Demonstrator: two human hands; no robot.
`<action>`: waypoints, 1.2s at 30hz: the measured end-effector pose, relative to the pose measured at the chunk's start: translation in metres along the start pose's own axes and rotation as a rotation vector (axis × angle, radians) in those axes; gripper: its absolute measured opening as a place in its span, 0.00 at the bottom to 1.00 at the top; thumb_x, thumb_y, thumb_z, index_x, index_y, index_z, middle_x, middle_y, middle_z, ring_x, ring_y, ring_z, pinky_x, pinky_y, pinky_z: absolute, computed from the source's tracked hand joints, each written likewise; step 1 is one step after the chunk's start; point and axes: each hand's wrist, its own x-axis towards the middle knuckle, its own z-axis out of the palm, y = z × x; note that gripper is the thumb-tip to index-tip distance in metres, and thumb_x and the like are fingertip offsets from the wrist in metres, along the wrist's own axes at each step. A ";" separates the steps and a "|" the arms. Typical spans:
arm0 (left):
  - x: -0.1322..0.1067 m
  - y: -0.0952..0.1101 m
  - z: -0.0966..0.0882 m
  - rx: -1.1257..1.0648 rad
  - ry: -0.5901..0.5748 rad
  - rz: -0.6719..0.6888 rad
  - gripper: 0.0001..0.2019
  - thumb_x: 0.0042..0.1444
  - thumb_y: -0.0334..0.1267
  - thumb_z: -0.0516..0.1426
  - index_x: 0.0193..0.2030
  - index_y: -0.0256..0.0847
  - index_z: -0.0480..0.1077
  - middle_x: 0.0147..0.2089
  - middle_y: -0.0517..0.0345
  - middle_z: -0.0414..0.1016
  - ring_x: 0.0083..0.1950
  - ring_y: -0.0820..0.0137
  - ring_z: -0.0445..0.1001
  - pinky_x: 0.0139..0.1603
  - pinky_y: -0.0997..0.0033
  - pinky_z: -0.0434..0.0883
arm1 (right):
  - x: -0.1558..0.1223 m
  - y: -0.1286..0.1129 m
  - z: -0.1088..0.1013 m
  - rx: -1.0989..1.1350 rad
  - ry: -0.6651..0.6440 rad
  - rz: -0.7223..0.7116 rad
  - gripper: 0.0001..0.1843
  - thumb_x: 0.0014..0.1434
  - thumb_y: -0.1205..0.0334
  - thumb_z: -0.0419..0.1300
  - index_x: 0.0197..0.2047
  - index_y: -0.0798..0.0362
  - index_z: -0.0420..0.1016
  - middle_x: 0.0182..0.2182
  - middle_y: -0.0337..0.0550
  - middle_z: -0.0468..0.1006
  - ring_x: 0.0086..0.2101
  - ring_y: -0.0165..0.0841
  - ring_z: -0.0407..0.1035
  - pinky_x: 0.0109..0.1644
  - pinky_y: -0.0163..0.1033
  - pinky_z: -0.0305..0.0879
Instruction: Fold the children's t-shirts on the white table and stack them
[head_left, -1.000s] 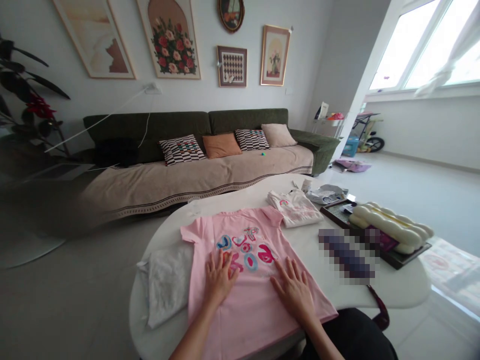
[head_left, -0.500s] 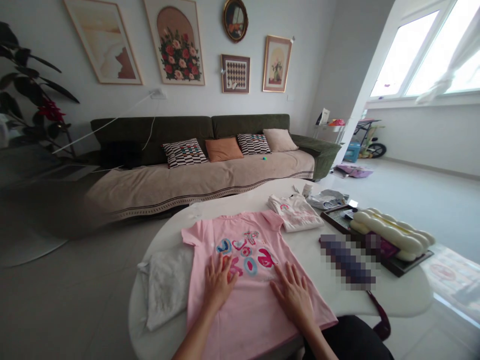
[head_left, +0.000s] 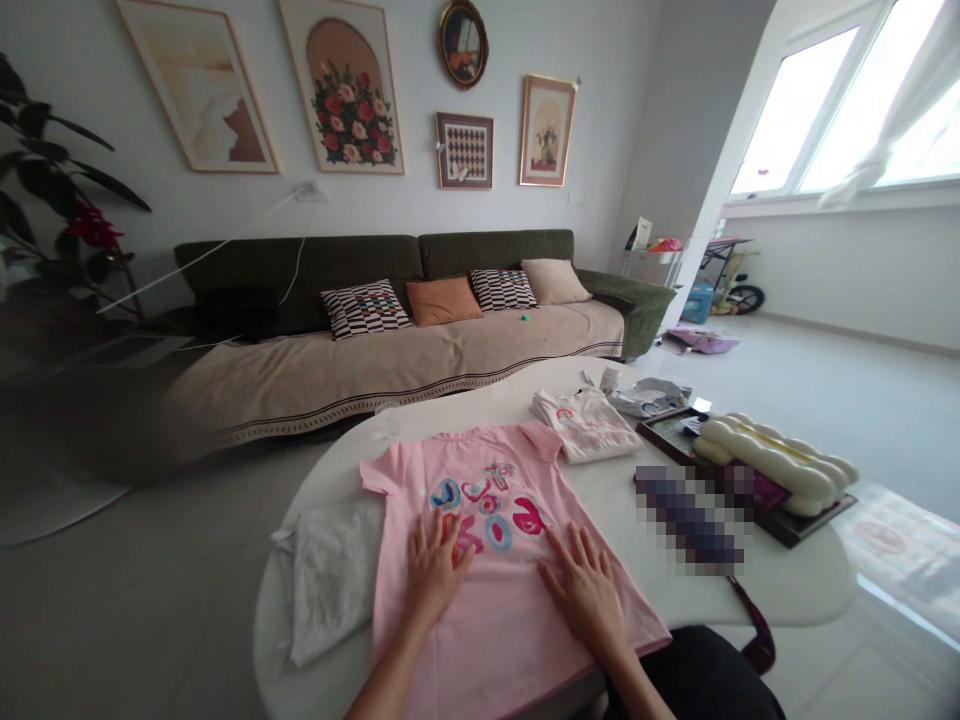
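Since the earlier frame the head view had swung slightly to the right, while both hands had barely shifted on the cloth. From the head camera, the left hand (head_left: pixel 435 570) and the right hand (head_left: pixel 583 590) lay open and flat, fingers spread and palms down, resting on a pink T-shirt (head_left: pixel 480 610) without clenching or gathering any fabric. The shirt lay spread on a white oval table (head_left: pixel 795 590), its long axis running near to far, with the collar at the far end, the sleeves out left and right, and the hem toward the person, lost at the near edge of the view. The left hand sat just below the colourful lettering (head_left: pixel 487 505), a little farther up the shirt and closer to its centre, while the right hand sat nearer the shirt's right side. To the left, touching the shirt's edge, lay a white folded cloth (head_left: pixel 334 580). Beyond the far right shoulder was a folded white T-shirt (head_left: pixel 581 425), with a crumpled plastic bag (head_left: pixel 649 398) past it. To the right stood a dark tray (head_left: pixel 660 430) carrying a puffy cream cushion (head_left: pixel 765 460), and a blurred patch (head_left: pixel 686 515) hid whatever lay beside it. A green sofa (head_left: pixel 300 265) stretched along the far side of the room.
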 end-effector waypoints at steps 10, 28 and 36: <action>0.000 -0.002 0.002 -0.005 0.003 0.014 0.28 0.55 0.51 0.48 0.62 0.51 0.52 0.65 0.56 0.51 0.65 0.51 0.43 0.59 0.51 0.50 | 0.000 0.001 0.003 0.005 0.010 -0.011 0.32 0.57 0.43 0.42 0.63 0.44 0.48 0.63 0.44 0.46 0.61 0.43 0.39 0.60 0.52 0.40; -0.003 -0.006 -0.039 -0.074 -0.271 0.107 0.28 0.50 0.51 0.53 0.59 0.53 0.59 0.63 0.54 0.56 0.62 0.51 0.52 0.57 0.50 0.54 | -0.006 0.027 -0.023 -0.001 -0.216 -0.176 0.35 0.51 0.48 0.54 0.62 0.44 0.52 0.61 0.48 0.51 0.60 0.46 0.43 0.58 0.50 0.48; 0.092 -0.010 -0.039 -0.163 -0.130 0.132 0.19 0.57 0.33 0.43 0.53 0.37 0.65 0.54 0.49 0.66 0.56 0.68 0.62 0.56 0.70 0.58 | 0.089 -0.005 -0.039 0.113 -0.136 -0.322 0.20 0.59 0.63 0.44 0.51 0.55 0.67 0.50 0.50 0.69 0.49 0.36 0.64 0.51 0.39 0.59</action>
